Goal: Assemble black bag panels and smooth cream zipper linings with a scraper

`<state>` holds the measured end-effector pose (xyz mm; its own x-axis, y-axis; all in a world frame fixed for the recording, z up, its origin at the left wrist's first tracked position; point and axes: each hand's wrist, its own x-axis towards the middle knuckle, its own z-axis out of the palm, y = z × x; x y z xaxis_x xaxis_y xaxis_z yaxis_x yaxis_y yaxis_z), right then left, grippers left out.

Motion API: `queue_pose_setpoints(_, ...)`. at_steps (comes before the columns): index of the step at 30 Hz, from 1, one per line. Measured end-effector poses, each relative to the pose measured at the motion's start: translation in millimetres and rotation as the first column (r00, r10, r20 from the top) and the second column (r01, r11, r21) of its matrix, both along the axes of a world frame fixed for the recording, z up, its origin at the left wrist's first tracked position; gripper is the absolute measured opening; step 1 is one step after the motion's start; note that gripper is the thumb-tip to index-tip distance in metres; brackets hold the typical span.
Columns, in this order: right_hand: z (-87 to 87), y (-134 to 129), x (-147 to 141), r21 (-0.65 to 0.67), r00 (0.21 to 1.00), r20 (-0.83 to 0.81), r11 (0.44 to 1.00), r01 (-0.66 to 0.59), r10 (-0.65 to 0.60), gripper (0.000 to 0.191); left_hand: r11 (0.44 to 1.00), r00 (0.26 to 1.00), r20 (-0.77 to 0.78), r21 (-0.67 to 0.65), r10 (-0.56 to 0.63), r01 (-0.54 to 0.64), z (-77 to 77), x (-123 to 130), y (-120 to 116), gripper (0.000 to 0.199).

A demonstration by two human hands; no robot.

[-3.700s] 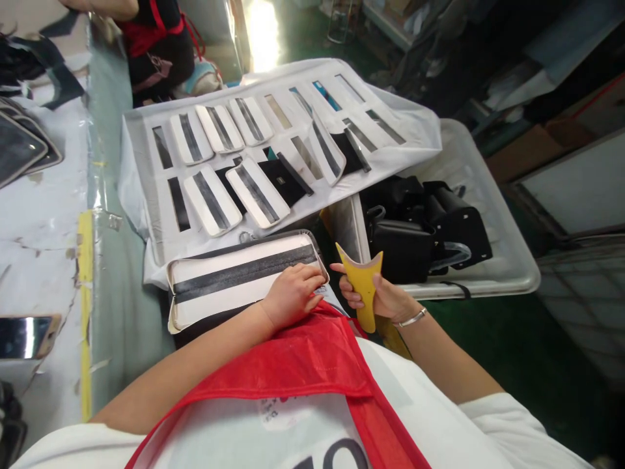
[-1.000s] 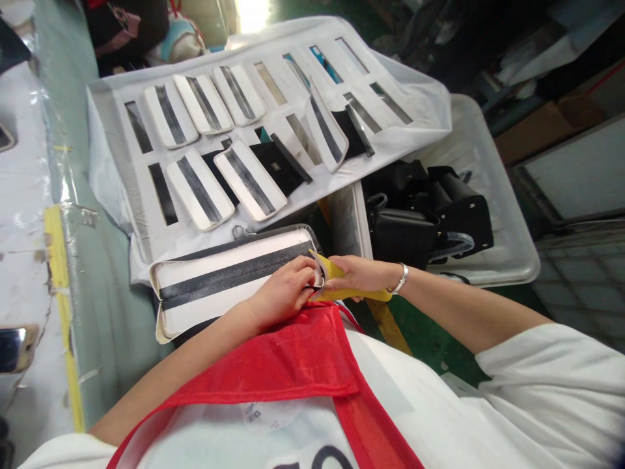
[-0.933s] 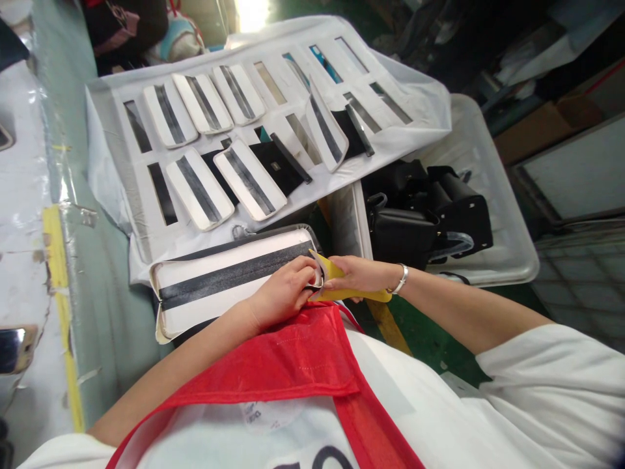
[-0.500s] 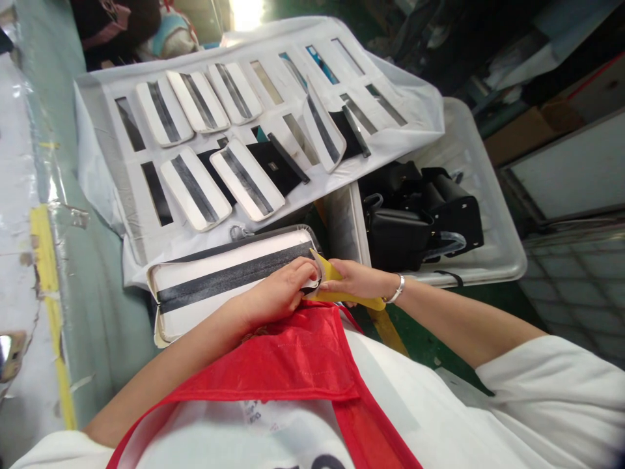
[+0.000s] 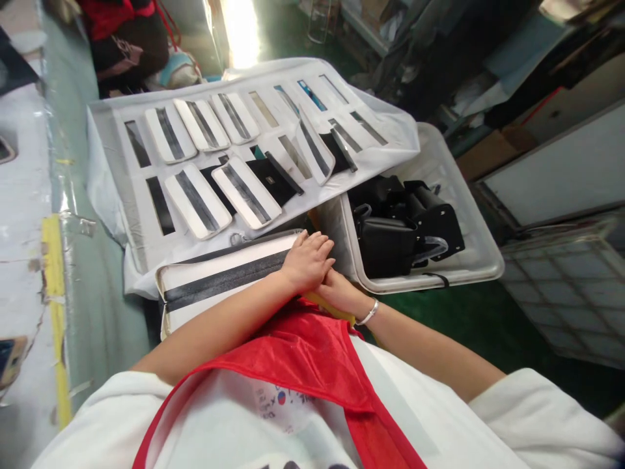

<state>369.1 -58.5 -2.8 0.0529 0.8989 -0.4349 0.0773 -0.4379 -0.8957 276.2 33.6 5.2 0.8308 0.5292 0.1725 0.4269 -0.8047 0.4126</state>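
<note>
Left hand [image 5: 308, 262] lies flat and relaxed across the back of the right hand [image 5: 338, 286], fingers open and pointing away from the body, gripping nothing that can be seen. Its forearm crosses the near edge of the panel [image 5: 219, 281], a long white piece with a dark central stripe, and the hand sits just past that panel's right end. Most of the right hand is covered, so its fingers are out of sight, and I can't tell how far open it is or whether it has hold of anything. A sliver of yellow piece [image 5: 332, 307] shows beneath it, right beside the panel's near corner, but most of that piece is hidden.

Beyond the panel, a white sheet [image 5: 110, 195] carries rows of smaller striped panels [image 5: 198, 202]. To the panel's right stands a white tub [image 5: 439, 280] of black bags [image 5: 385, 238]. To its left runs a pale desk [image 5: 29, 273].
</note>
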Motion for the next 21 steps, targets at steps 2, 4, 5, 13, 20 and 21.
queue_pose_setpoints(2,1.9,-4.8,-0.9,-0.031,0.990,-0.138,1.000,-0.003,-0.001,0.045,0.996,0.995,-0.097,0.081,-0.036,0.043,-8.9,5.6,-0.9,0.038)
queue_pose_setpoints(4,1.4,-12.4,1.4,-0.108,0.955,-0.297,0.993,-0.044,0.010,0.052,0.989,0.990,-0.137,0.137,-0.040,0.059,-13.7,4.6,-2.2,0.040)
queue_pose_setpoints(5,0.1,-17.0,2.9,-0.140,0.934,-0.356,0.988,-0.059,0.005,0.055,0.984,0.989,-0.141,0.167,-0.036,0.059,-14.3,2.9,-3.3,0.040)
queue_pose_setpoints(13,-5.4,-34.2,3.9,-0.268,0.854,-0.507,0.963,-0.025,-0.119,0.042,0.947,0.980,-0.184,0.292,-0.082,0.134,-5.5,6.1,-10.3,0.035)
queue_pose_setpoints(20,11.5,-20.6,10.4,-0.344,0.761,-0.635,0.930,-0.128,-0.130,0.026,0.962,0.990,-0.141,0.266,-0.025,0.063,-12.7,14.1,-5.9,0.039)
queue_pose_setpoints(21,12.7,-18.9,9.7,-0.324,0.790,-0.607,0.936,-0.138,-0.093,0.024,0.965,0.989,-0.146,0.258,-0.008,0.046,-11.1,12.2,-4.4,0.043)
